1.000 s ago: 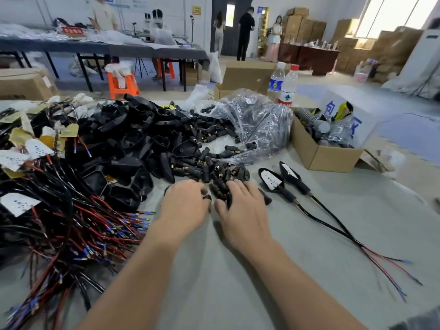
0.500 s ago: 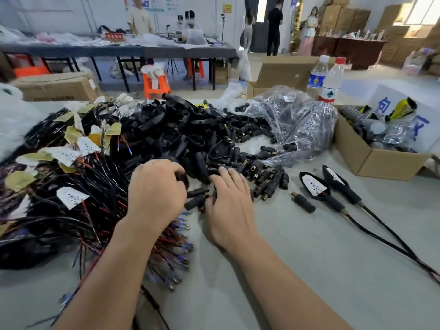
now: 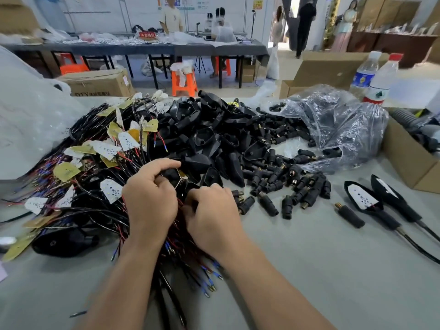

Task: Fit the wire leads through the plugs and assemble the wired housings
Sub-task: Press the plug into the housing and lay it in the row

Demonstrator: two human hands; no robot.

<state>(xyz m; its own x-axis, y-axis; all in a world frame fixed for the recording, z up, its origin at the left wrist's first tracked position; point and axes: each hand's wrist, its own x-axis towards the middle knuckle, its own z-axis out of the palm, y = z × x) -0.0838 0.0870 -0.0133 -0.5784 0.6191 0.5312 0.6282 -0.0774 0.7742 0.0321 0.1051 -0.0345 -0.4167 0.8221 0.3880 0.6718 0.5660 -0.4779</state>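
Wire leads [image 3: 90,213] lie in a red-and-black tangle on the left of the table [image 3: 309,270], running under both your wrists. Your left hand [image 3: 150,201] arches knuckles-up over them, fingers curled round a black housing [image 3: 172,174], index finger stretched forward. Your right hand [image 3: 213,215] sits just beside it, fingers curled down into the leads; what they grip is hidden. Loose plugs [image 3: 297,182] lie scattered to your right.
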